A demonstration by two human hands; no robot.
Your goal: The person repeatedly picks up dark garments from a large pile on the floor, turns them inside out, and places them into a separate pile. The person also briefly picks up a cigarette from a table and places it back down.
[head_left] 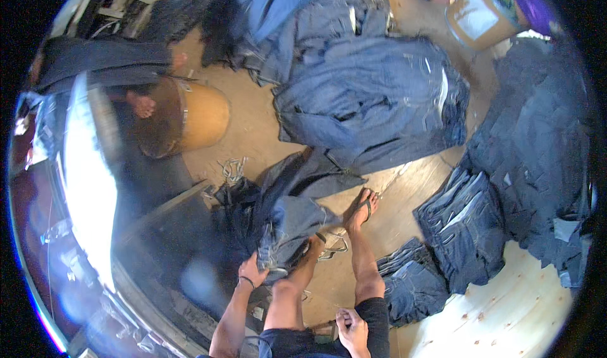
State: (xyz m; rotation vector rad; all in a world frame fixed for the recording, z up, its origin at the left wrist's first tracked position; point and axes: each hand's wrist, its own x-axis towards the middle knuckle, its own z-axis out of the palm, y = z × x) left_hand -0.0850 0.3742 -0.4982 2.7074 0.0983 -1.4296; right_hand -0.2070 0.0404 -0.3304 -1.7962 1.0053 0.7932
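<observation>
My left hand (252, 271) is closed on the edge of a pair of dark blue jeans (292, 222), which drapes over my left leg and knee. Beyond it spreads more dark denim (316, 176) on the floor. My right hand (352, 330) rests near my right thigh with its fingers curled together. Whether anything sits in that pinch is hidden. Closest to it, at the right, lies a folded stack of jeans (414, 288).
A taller folded jeans stack (465, 225) stands beside a dark denim heap (537, 136). Ahead lies a blue jeans pile (373, 98). A brown drum (205, 117) is at the left, another container (474, 16) at far right. Another person's hand (143, 104) shows by the drum.
</observation>
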